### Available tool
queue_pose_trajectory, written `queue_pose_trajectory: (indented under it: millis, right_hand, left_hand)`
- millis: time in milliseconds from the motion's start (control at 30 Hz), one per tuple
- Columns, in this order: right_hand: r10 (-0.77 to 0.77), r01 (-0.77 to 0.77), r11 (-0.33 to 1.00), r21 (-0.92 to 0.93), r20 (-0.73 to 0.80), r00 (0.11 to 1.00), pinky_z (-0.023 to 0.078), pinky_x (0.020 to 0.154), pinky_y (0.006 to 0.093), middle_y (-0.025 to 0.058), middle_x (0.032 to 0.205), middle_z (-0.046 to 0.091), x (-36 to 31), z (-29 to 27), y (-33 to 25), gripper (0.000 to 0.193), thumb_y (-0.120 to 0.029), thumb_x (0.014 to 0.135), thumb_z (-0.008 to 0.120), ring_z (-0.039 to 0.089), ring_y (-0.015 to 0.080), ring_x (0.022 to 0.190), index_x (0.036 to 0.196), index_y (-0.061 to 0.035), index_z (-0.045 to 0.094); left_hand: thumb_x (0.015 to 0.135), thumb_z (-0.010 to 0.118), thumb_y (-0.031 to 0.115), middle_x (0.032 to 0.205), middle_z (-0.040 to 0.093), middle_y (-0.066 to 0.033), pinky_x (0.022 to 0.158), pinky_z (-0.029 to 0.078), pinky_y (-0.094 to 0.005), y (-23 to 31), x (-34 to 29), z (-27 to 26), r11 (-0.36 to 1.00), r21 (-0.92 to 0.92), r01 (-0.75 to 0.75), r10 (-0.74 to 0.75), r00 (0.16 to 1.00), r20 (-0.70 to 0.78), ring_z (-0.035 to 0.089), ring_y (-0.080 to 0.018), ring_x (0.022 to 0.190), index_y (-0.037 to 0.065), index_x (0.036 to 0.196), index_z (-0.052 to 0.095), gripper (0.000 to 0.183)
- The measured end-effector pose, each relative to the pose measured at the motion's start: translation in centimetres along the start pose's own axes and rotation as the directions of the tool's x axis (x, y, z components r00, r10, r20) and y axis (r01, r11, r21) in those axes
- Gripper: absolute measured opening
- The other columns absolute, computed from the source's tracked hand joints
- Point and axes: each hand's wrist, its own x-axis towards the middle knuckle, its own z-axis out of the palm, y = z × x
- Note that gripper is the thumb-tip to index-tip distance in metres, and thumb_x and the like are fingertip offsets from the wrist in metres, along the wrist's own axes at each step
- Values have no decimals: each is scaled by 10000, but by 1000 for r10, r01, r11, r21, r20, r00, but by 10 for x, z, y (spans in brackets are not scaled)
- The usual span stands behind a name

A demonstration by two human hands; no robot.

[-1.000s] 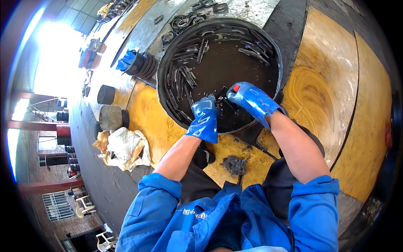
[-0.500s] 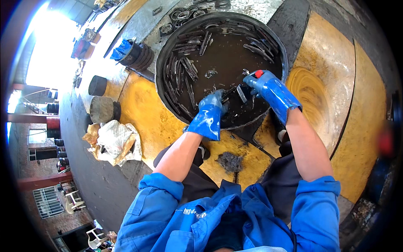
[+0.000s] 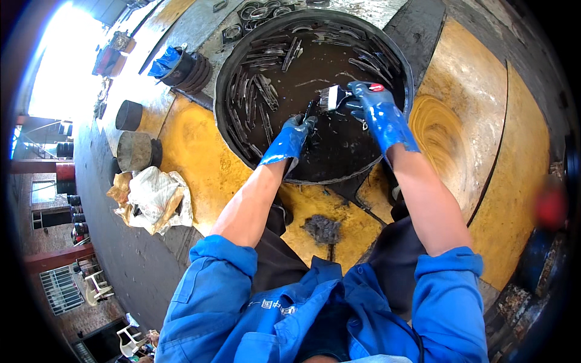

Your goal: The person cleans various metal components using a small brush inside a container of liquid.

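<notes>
A wide round tub [image 3: 221, 100] of murky brown liquid stands in front of me, with several dark, narrow, slightly curved pieces [image 3: 266, 91] lying around its inner side. Both hands wear wet blue rubber gloves. Over the tub's near half, my left hand [image 3: 293, 136] is closed on a dark narrow piece [image 3: 310, 109], partly hidden by the glove. My right hand [image 3: 375, 109] grips a flat paintbrush [image 3: 332, 98] with a red handle end; its broad head points left, close to the piece. Whether brush and piece touch, I cannot tell.
Yellow-stained sheets [image 3: 200, 145] cover the floor around the tub. To the left are a crumpled white sack [image 3: 156, 196], grey cylinders [image 3: 134, 151] and a dark bucket [image 3: 181, 69] with blue material. Dark rings [image 3: 260, 12] lie beyond the tub. A fuzzy dark clump [image 3: 322, 230] lies between my feet.
Both hands have moved farther out over the tub. The brush has swung so its head faces left towards the left hand's piece. The whole view has shifted slightly.
</notes>
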Motion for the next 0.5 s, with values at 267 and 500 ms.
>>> queue_pose_trajectory:
  millis: [267, 500]
  right_hand:
    - [77, -55, 981, -184, 116, 990, 599, 708, 325, 89, 970, 772, 6, 34, 35, 283, -272, 972, 693, 742, 185, 820, 1149, -56, 743]
    - [-231, 359, 852, -382, 342, 911, 577, 798, 318, 80, 955, 771, -40, 35, 63, 201, -218, 951, 708, 716, 163, 850, 1063, -66, 774]
  left_hand:
    - [1056, 575, 362, 992, 715, -81, 852, 500, -318, 14, -27, -5, 988, -58, 142, -142, 990, 1, 602, -165, 904, 11, 1203, 691, 398]
    - [1087, 495, 376, 954, 711, -125, 873, 495, -316, 39, -53, -8, 936, -214, 279, -284, 959, 7, 600, -196, 891, 11, 1153, 693, 421]
